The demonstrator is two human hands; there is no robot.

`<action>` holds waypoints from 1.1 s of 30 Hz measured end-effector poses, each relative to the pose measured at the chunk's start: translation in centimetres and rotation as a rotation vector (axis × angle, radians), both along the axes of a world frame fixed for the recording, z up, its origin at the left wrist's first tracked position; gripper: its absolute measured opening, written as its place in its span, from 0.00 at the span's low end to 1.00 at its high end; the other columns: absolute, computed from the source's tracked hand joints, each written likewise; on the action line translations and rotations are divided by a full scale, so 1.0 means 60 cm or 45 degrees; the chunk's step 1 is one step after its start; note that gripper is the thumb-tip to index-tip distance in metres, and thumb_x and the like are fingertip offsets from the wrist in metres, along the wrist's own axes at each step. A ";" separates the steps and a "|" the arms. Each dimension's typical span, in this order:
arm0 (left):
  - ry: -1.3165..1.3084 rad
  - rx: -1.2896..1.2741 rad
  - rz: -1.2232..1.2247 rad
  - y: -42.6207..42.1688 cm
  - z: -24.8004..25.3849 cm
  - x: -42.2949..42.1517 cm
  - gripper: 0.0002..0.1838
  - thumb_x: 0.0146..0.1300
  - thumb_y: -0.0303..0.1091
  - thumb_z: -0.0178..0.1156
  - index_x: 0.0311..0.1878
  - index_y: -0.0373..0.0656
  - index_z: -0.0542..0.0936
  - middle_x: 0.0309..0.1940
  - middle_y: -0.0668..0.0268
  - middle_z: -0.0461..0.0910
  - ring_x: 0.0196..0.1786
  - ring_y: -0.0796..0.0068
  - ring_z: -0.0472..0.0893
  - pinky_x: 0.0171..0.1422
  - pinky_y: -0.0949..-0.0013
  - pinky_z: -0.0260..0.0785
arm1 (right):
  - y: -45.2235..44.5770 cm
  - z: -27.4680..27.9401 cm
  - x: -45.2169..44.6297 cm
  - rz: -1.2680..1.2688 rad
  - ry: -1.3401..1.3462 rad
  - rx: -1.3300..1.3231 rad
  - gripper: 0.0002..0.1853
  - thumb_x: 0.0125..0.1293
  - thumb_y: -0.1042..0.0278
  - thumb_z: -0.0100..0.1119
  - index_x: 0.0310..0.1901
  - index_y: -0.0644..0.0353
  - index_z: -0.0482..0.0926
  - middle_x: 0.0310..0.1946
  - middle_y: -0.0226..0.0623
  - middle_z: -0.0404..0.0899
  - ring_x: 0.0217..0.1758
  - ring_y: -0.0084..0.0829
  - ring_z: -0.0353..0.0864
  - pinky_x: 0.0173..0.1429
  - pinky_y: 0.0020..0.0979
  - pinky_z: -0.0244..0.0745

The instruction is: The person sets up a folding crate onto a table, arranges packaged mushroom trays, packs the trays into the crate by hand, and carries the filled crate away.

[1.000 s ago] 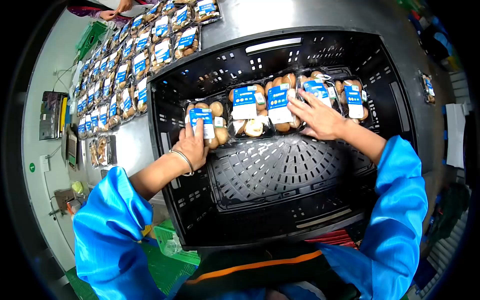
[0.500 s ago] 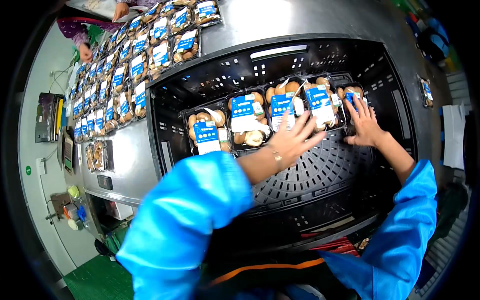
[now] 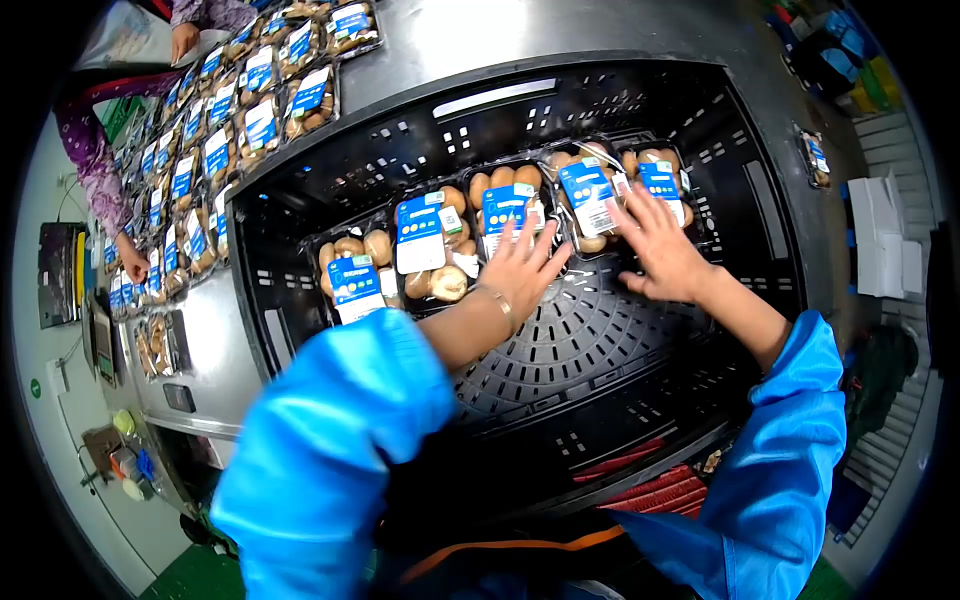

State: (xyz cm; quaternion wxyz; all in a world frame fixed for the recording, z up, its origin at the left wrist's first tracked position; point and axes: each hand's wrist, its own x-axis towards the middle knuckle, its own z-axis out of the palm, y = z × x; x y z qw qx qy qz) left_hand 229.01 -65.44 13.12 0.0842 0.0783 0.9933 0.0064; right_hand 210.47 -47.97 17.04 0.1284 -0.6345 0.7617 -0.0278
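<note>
Several film-wrapped mushroom packs with blue-and-white labels stand in a row along the far side of a black plastic crate (image 3: 700, 85). My left hand (image 3: 520, 268) lies fingers spread at the near edge of the middle mushroom pack (image 3: 505, 205), covering part of it. My right hand (image 3: 665, 250) is open, its fingertips over the near edge of the rightmost mushroom pack (image 3: 657, 178) and beside the mushroom pack to its left (image 3: 588, 190). Neither hand grips a pack. Left of my left hand are another mushroom pack (image 3: 420, 235) and the leftmost one (image 3: 355, 280).
Many more mushroom packs (image 3: 215, 150) cover the metal table (image 3: 430, 45) at left. Another person's hands (image 3: 132, 258) reach over them. A single pack (image 3: 155, 343) lies near the table's left edge, another pack (image 3: 815, 157) beyond the crate at right.
The view has shifted, so the crate sits further left. My right hand has moved slightly left and towards me off the rightmost pack. The other person's hand has reached further down the packs.
</note>
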 end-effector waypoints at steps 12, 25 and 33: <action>-0.732 -0.055 0.521 -0.096 0.137 0.138 0.37 0.63 0.40 0.52 0.71 0.75 0.46 0.72 0.51 0.43 0.66 0.37 0.59 0.55 0.29 0.57 | -0.074 0.063 0.166 0.148 0.074 0.180 0.42 0.49 0.59 0.64 0.66 0.56 0.56 0.69 0.47 0.50 0.73 0.46 0.46 0.71 0.53 0.44; 0.395 0.275 0.876 -0.400 0.153 0.672 0.23 0.53 0.30 0.61 0.54 0.42 0.72 0.47 0.60 0.76 0.53 0.58 0.72 0.58 0.58 0.61 | -0.164 0.143 0.315 -0.469 -0.379 -0.032 0.27 0.55 0.78 0.58 0.58 0.65 0.67 0.55 0.51 0.71 0.60 0.44 0.70 0.64 0.35 0.62; 0.560 0.068 0.946 -0.673 0.007 0.840 0.28 0.51 0.29 0.59 0.58 0.39 0.68 0.58 0.55 0.65 0.62 0.55 0.63 0.65 0.54 0.52 | -0.551 0.398 0.715 0.020 -0.326 -0.268 0.15 0.58 0.76 0.54 0.48 0.65 0.72 0.49 0.46 0.74 0.53 0.41 0.73 0.59 0.36 0.66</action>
